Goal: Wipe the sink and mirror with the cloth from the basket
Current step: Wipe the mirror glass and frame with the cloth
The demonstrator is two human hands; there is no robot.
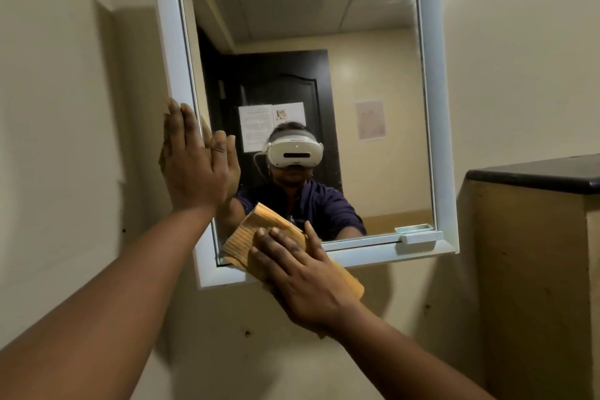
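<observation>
A mirror (373,26) in a pale white frame hangs tilted on the beige wall. My right hand (302,282) presses a folded orange ribbed cloth (246,237) flat against the mirror's lower left corner and bottom frame. My left hand (194,166) lies flat with fingers together against the left edge of the frame, holding nothing. The glass shows smears at its upper right. The sink and basket are out of view.
A beige partition with a dark top ledge (535,175) stands at the right, close to the mirror. A small white clip (420,235) sits on the bottom frame. The mirror reflects a person wearing a headset and a dark door behind.
</observation>
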